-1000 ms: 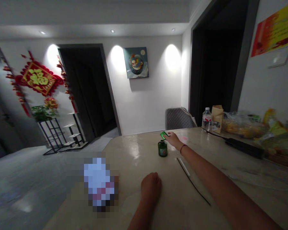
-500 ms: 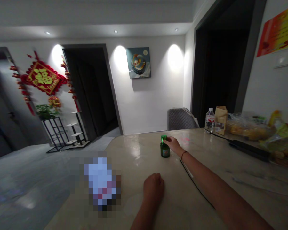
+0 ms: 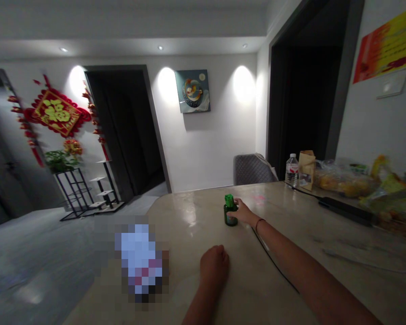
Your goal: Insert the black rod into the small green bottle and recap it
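A small dark green bottle (image 3: 230,217) with a bright green cap (image 3: 229,200) stands upright on the marble-look table (image 3: 176,234). My right hand (image 3: 242,212) reaches in from the right, its thumb across the front of the bottle and its fingers around the far side, just below the cap. Part of the bottle's label is hidden behind that thumb. Closer to me, my left hand (image 3: 214,267) rests on the tabletop as a closed fist, apart from the bottle, with nothing visible in it.
At the left table edge lies a pixelated, bluish object (image 3: 140,257). A thin black cable (image 3: 274,262) runs under my right forearm. Along the right stand a water bottle (image 3: 292,170), a paper bag (image 3: 306,169), bagged food (image 3: 345,178) and a black power strip (image 3: 345,211). Behind is a grey chair (image 3: 253,169).
My right hand has shifted from the cap down onto the bottle's body. The bottle stays where it stood, and my left fist has not moved. The view has turned slightly.
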